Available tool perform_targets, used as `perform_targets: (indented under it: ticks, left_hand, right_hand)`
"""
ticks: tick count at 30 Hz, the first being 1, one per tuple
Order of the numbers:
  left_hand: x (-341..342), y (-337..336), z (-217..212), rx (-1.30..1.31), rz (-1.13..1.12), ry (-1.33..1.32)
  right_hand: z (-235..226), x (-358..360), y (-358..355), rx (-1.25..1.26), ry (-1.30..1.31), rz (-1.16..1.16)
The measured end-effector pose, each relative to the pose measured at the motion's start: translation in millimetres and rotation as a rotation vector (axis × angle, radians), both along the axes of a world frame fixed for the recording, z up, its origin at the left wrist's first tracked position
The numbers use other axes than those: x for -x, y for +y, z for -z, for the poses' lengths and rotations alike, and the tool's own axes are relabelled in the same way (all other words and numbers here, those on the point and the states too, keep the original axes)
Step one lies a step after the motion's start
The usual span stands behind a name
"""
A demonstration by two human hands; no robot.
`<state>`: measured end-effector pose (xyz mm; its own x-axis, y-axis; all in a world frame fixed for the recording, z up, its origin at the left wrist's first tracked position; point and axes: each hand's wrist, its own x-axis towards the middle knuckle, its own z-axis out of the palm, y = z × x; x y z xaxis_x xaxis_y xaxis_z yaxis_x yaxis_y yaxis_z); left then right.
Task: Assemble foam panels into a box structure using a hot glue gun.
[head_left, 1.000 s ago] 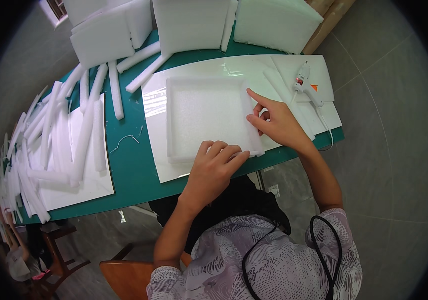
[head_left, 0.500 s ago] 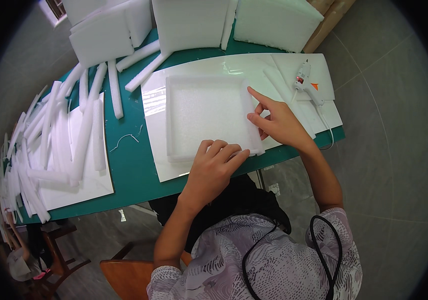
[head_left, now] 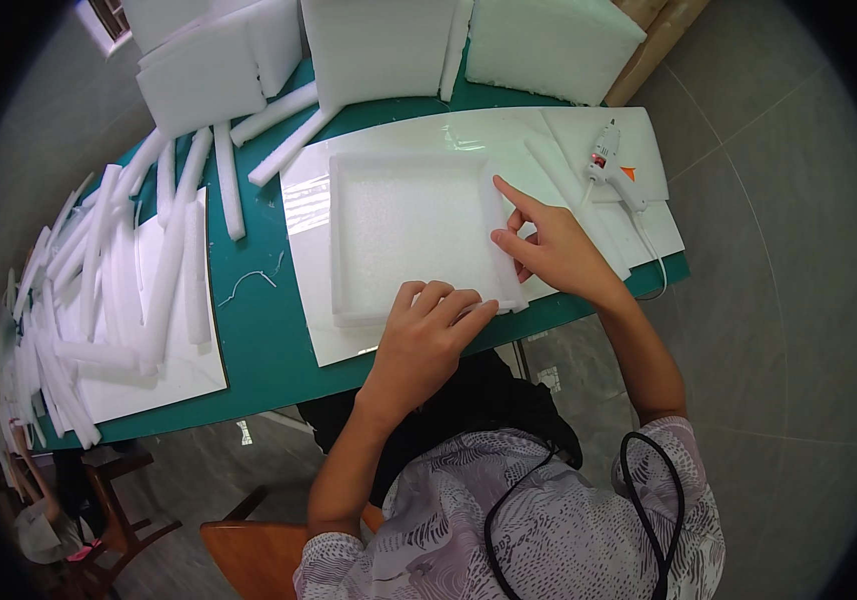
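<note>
A shallow square tray of white foam (head_left: 404,215), with low walls around a flat base, lies on a glossy white board. My left hand (head_left: 431,335) curls its fingers over the tray's near wall, close to the near right corner, thumb pointing right. Along the right wall, a foam strip (head_left: 505,262), my right hand (head_left: 561,245) presses from outside. Its index finger stretches toward the far end and its thumb touches the wall lower down. The other right fingers are bent and partly hidden. Both hands grip the tray by its walls.
A white hot glue gun (head_left: 611,165) with a cord rests at the board's far right beside loose foam strips. Many foam strips (head_left: 164,270) pile up on the left over another white board. Large foam blocks (head_left: 379,50) stand along the back of the green table (head_left: 259,345).
Hardly anything differs. Both hands keep their places on the foam tray, and the whole view has shifted very slightly.
</note>
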<state>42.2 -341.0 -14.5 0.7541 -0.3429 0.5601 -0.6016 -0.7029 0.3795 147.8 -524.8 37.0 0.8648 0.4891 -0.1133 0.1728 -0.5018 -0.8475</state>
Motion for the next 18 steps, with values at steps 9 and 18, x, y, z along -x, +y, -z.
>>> perform_targets:
  ticks: [9, 18]
  left_hand:
    - [11.9, 12.5, -26.6, 0.300, 0.032, 0.052]
    - [38.7, 54.8, -53.3, 2.112, 0.593, 0.307]
  right_hand:
    - [1.8, -2.3, 2.6, -0.028, 0.008, -0.013]
    - [1.5, 2.1, 4.0, -0.002, -0.025, 0.000]
